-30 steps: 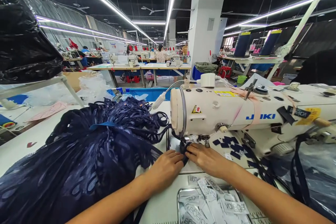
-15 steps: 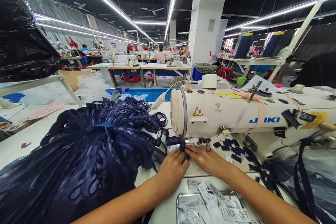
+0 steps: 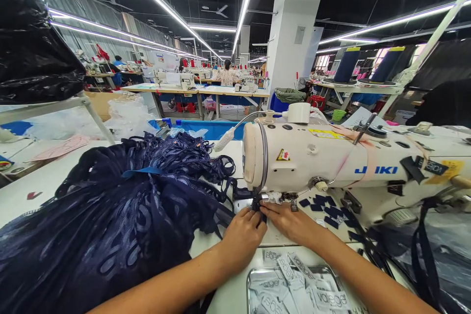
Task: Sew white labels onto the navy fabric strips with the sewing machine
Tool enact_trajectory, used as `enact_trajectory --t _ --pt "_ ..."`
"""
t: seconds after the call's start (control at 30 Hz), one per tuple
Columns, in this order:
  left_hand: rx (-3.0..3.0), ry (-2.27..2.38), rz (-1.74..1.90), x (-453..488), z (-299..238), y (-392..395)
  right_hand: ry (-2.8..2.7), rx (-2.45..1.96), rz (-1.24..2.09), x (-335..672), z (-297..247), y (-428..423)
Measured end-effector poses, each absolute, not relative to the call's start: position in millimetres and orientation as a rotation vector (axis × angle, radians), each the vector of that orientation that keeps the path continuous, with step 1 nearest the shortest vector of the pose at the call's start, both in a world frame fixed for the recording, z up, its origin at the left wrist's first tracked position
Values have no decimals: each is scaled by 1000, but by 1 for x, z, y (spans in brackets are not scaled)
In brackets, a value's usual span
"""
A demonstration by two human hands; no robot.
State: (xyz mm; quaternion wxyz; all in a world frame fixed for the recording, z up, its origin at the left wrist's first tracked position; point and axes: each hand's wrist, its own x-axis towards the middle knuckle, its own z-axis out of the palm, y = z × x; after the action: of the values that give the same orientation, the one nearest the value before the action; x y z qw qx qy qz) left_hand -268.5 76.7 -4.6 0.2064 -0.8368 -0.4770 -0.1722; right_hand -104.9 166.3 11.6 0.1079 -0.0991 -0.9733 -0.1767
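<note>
A narrow dark navy strap (image 3: 256, 200) lies beneath the needle end of a cream sewing machine (image 3: 294, 157). My left hand (image 3: 245, 233) is closed on the strap just in front of the machine's foot, its fingers curled. From the right, my right hand (image 3: 285, 219) reaches under the machine arm, with its fingertips pressed on the strap; its thumb is hidden. To the left a large heap of navy lace garments (image 3: 147, 216) spreads over the sewing table, gathered by a blue tie (image 3: 142, 171). A strap runs from this heap toward the foot.
A metal tray (image 3: 249, 294) of white printed labels (image 3: 290, 284) sits near my forearms. Small navy fabric pieces (image 3: 327, 208) lie scattered under the machine arm. A white-handled tool (image 3: 224, 140) hangs by the machine head. Thread cones (image 3: 348, 66) stand behind at right; a black bag (image 3: 33, 44) is at left.
The view has shifted slightly, moving the machine a little rightward in the picture. Both hands stay at the foot with the strap between them, almost unmoved.
</note>
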Motion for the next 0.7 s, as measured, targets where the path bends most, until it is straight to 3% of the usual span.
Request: enact_trajectory --t 0.7 --pt "-2102 -1359 -562 -260 -3 88 -2838 -449 -711 -112 14 168"
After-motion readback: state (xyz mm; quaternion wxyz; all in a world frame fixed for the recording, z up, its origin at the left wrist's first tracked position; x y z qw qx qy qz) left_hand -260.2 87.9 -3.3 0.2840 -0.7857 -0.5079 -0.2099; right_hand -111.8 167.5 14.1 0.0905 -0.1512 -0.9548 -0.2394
